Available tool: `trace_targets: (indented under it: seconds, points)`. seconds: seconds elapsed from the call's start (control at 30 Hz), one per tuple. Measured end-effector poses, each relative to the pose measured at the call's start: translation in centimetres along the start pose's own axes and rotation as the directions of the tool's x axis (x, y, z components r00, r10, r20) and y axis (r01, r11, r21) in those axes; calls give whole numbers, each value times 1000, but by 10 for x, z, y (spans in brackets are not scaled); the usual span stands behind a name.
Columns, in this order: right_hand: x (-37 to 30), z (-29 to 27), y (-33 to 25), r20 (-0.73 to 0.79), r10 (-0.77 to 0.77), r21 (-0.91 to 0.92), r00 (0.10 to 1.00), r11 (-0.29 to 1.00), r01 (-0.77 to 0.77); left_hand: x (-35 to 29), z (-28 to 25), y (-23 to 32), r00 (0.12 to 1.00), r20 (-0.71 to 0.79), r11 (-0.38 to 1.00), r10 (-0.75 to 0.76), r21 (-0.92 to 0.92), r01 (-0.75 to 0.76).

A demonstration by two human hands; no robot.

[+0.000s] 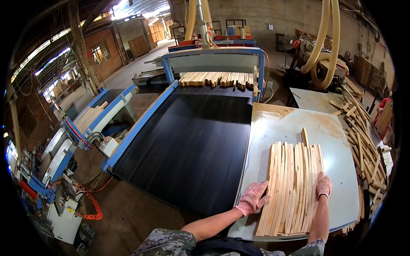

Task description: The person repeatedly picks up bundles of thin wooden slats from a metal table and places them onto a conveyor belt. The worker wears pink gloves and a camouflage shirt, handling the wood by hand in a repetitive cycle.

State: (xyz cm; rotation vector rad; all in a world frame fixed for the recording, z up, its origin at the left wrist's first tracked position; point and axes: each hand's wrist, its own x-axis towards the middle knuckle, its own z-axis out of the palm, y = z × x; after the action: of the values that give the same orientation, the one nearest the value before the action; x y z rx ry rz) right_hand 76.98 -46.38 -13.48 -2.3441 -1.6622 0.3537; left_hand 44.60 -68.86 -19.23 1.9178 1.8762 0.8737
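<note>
A row of long, pale wooden strips [290, 187] lies side by side on a grey sheet-topped table [341, 213]. One strip [304, 136] sticks out past the far ends of the others. My left hand [253, 198], in a pink-and-white knit glove, rests against the row's left side with fingers stretched and thumb apart. Against the right side lies my right hand [323, 185], gloved alike, its fingers extended along the outermost strip. The row sits between both palms; neither hand is wrapped round a single strip.
Left of the table runs a wide black conveyor belt [188, 145] with a blue side rail [141, 123]. Several wood pieces [218, 79] line its far end beneath a blue machine frame [213, 51]. Loose sticks [363, 145] are heaped at right. Another conveyor [102, 106] stands left.
</note>
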Motion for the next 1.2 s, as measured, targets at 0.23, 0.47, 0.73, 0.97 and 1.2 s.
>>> trace_targets:
  seconds: [0.23,0.47,0.73,0.97,1.2]
  points:
    - [-3,2,-1,0,-6,35,1000,999,6,0,-4,-1,1000,23,1000,8,1,-8]
    - [40,33,29,-17,-74,-52,997,996,73,1,4,-3,998,-42,999,51,-7,-52]
    - [58,19,60,248,-47,587,968,802,-112,0,-24,13,997,70,999,-25,-39,28]
    - [61,54,73,-95,1,87,995,996,7,7,3,6,994,34,980,-105,-166,109]
    - [-11,43,3,42,-9,94,999,996,5,5,-2,-9,975,-23,942,-220,-266,206]
